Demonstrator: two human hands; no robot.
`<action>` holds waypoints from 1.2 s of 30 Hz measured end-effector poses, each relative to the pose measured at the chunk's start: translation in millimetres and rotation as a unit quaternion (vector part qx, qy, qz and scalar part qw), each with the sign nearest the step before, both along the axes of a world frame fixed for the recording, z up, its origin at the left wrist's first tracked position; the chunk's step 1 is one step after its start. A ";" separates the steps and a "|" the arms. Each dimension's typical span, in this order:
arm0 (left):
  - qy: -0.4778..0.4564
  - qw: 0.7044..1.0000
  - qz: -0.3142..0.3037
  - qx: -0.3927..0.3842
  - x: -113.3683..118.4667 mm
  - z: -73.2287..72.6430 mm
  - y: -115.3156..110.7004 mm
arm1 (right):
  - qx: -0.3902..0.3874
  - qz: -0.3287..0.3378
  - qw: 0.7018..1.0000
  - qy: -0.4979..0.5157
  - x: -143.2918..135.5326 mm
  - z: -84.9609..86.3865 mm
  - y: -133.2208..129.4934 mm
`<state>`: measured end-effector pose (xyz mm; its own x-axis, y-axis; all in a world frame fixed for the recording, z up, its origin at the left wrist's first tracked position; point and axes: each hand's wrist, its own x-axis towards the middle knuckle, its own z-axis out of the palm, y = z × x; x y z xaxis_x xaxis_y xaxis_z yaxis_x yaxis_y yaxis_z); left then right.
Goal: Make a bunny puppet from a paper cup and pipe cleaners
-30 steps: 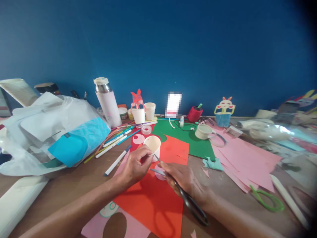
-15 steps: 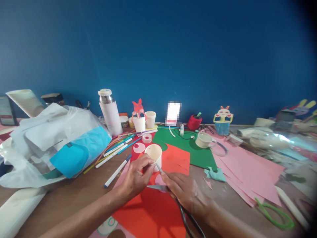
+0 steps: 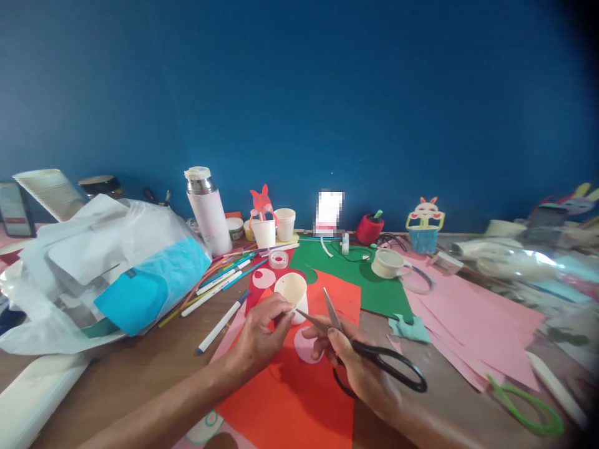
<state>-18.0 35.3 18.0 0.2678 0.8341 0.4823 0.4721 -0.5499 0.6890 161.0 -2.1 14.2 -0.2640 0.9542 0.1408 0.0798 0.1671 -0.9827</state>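
Your white paper cup [image 3: 294, 290] is mid-table, mouth up, over the orange-red sheet [image 3: 299, 405]; can't tell if its base touches. Your L hand [image 3: 267, 323] has a narrow thumb-and-finger pinch at the cup's near L rim; anything else in that pinch is too small to tell. Your R hand [image 3: 358, 365] holds the black-handled scissors [image 3: 397, 369], blades spread, one tip by your L thumb & the cup, other pointing up & away; contact w/ the cup unclear. Pink paper disc [image 3: 305, 350] lies on the sheet, partly under your R fingers. Just beyond the cup: tape roll [image 3: 279, 259], w/ green sheet [image 3: 346, 268] to its R. Out L: blue-capped marker [image 3: 222, 324], then pens & sticks, then plastic bag [image 3: 116, 224] w/ a pinkish-white flask [image 3: 209, 218] behind. Out R: teal paper scrap [image 3: 412, 328], mug [image 3: 387, 264], pink sheets [image 3: 472, 318], green loop [image 3: 528, 408]. At back, nr the blue wall [image 3: 299, 93]: white cup w/ red paper figure [image 3: 262, 202] on L, blue cup [image 3: 422, 241] w/ rabbit-eared figure on R.
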 end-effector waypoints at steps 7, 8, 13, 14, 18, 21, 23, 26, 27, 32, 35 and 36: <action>-0.011 1.000 -0.015 -0.005 1.5 -2.0 -2.7 | 0.259 0.033 0.947 -0.189 7.0 -13.4 2.3; -0.013 1.000 -0.019 -0.007 1.4 -1.0 -3.4 | 0.327 0.045 0.917 -0.223 8.9 -14.3 3.3; -0.021 0.999 -0.029 -0.008 -0.4 5.1 -7.0 | 0.485 0.065 0.805 -0.335 13.8 -16.2 9.2; -0.023 0.999 -0.026 -0.011 -0.9 5.4 -7.3 | 0.491 0.061 0.798 -0.344 13.8 -16.8 9.9; -0.018 0.999 -0.015 -0.039 -2.0 1.9 -7.1 | 0.479 0.059 0.812 -0.327 11.8 -20.0 8.7; -0.005 1.000 -0.003 -0.027 -2.0 -3.8 -5.6 | 0.368 0.052 0.890 -0.265 8.3 -17.7 2.9; -0.006 1.000 0.006 -0.001 -1.6 -7.2 -4.4 | 0.241 0.024 0.946 -0.214 5.2 -11.9 -1.7; -0.012 1.000 0.009 0.024 -0.8 -9.8 -3.0 | 0.096 -0.015 0.985 -0.140 1.8 -1.1 -6.0; -0.011 1.000 0.006 0.025 -0.4 -10.0 -2.7 | 0.071 -0.018 0.990 -0.123 1.4 1.4 -6.3; -0.007 1.000 0.006 0.003 1.3 -7.9 -2.5 | 0.133 -0.001 0.977 -0.167 6.3 -5.7 -0.6; -0.008 1.000 0.006 -0.013 0.9 -4.5 -3.4 | 0.321 0.048 0.914 -0.241 11.5 -17.3 6.0; -0.007 1.000 0.005 -0.019 0.4 -3.2 -3.7 | 0.368 0.057 0.889 -0.265 12.7 -19.7 8.1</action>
<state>-17.6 31.6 14.8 0.2519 0.8543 0.4546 0.4674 -0.5187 0.7159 173.8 5.9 -5.6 -0.5682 0.6175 0.5438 0.4402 0.7865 -0.4332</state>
